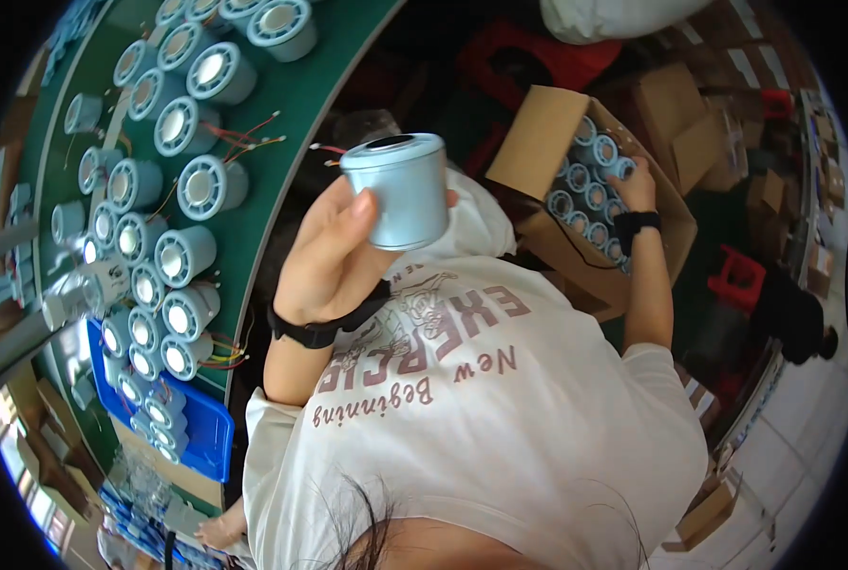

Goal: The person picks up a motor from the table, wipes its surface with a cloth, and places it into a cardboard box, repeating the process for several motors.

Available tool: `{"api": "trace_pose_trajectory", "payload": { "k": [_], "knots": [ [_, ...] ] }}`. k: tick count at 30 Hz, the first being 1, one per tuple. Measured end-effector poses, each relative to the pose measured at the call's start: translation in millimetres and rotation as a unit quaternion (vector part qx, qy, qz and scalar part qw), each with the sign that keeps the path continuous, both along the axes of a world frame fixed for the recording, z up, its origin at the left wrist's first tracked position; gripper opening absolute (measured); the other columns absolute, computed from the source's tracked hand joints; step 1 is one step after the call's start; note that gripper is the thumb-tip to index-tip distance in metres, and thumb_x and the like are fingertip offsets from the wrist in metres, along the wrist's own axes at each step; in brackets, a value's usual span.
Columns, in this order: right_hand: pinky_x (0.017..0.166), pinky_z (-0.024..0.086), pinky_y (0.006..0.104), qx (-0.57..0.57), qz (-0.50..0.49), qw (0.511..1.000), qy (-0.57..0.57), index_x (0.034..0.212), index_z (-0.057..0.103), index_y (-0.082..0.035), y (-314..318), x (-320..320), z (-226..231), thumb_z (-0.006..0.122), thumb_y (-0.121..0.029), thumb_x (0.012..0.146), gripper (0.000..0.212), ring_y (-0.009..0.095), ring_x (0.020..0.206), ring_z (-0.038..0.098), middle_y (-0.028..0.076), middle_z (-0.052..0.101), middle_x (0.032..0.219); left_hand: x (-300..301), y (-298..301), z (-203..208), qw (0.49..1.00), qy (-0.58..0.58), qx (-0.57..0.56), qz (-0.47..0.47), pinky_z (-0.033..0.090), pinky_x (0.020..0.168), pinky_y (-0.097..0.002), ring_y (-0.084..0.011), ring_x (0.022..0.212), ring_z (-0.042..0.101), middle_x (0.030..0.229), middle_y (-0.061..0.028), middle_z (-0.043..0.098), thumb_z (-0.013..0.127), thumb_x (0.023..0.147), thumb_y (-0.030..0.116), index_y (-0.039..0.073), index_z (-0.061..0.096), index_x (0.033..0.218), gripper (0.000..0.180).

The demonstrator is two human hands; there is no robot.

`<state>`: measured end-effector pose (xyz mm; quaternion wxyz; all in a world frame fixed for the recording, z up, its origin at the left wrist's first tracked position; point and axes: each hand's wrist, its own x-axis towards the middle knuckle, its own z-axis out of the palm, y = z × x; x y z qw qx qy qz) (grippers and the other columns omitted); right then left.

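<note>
My left hand [333, 242] is raised in front of my chest, its thumb and fingers wrapped round a light-blue cylindrical housing [409, 195]. The housing has a dark round recess on top, and thin wires with small white plugs stick out beside it. On the right, my right hand [638, 188] reaches into an open cardboard box [543, 123]. Its fingers close on another light-blue cylindrical housing [621, 168], one of several standing in rows there. Part of that housing is hidden by the fingers.
Many similar housings, some trailing wires, stand on the green table [295, 123] at left. A blue tray [217, 437] holds more. Another person's hand [222, 530] shows at lower left. A red stool [735, 278] and a second cardboard box [676, 119] lie beyond the box.
</note>
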<state>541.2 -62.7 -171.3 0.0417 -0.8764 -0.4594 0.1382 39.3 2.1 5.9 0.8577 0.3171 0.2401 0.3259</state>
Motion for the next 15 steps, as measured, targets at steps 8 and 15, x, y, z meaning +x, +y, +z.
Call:
{"api": "trace_pose_trajectory", "payload": {
  "k": [8, 15],
  "knots": [
    [0.090, 0.048, 0.0426, 0.042, -0.023, 0.997, -0.053, 0.127, 0.048, 0.005, -15, 11, 5, 0.080, -0.036, 0.073, 0.075, 0.037, 0.110, 0.059, 0.026, 0.060, 0.117, 6, -3, -7, 0.982, -0.187, -0.014, -0.007, 0.047, 0.097, -0.0358, -0.0256, 0.115, 0.057, 0.122, -0.0204, 0.058, 0.064, 0.084, 0.056, -0.005, 0.039, 0.136, 0.084],
    [0.074, 0.048, 0.0288, 0.320, 0.207, 0.923, 0.045, 0.115, 0.064, 0.003, 37, -204, 201, 0.062, -0.018, 0.091, 0.032, 0.021, 0.086, 0.061, 0.017, 0.064, 0.102, 8, -5, -8, 0.993, -0.096, -0.027, 0.064, 0.047, 0.096, -0.0358, -0.0224, 0.114, 0.057, 0.125, -0.0145, 0.055, 0.083, 0.066, 0.051, -0.003, 0.039, 0.131, 0.095]
  ]
}}
